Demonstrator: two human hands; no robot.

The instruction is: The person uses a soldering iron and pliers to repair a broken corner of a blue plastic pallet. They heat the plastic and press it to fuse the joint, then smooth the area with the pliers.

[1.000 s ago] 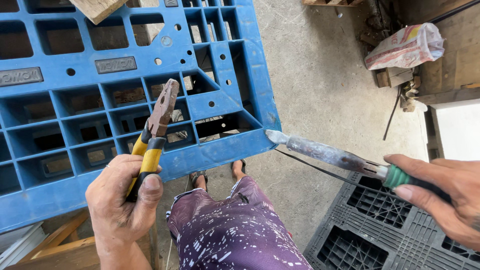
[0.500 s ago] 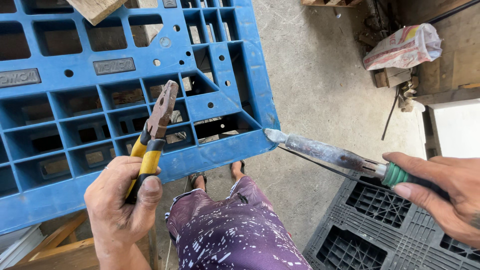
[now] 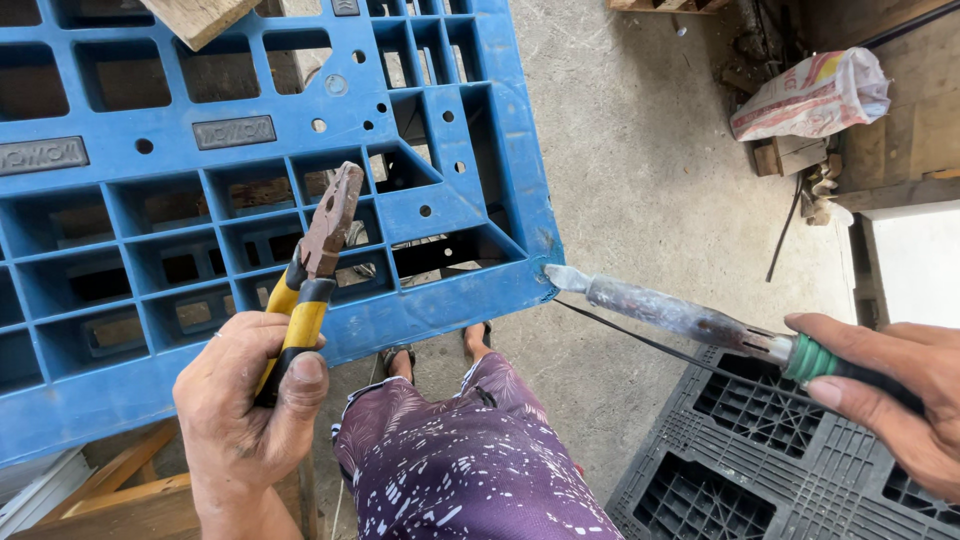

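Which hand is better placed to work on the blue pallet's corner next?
Probably the right hand: its soldering iron already has its tip at the blue pallet corner. The left hand holds closed pliers upright, over the pallet's grid, away from that corner.

blue pallet (image 3: 440,215), black pallet (image 3: 760,470). pliers (image 3: 305,275) yellow and black grips, rusty brown head. soldering iron (image 3: 700,325) grey stained shaft, green collar, black handle. shorts (image 3: 470,470) purple with white speckle pattern. sack (image 3: 810,95) white with red-orange marks. floor (image 3: 640,180) grey.

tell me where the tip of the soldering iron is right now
In the head view, the soldering iron, held in the right hand, has its tip at the blue pallet's lower right corner.
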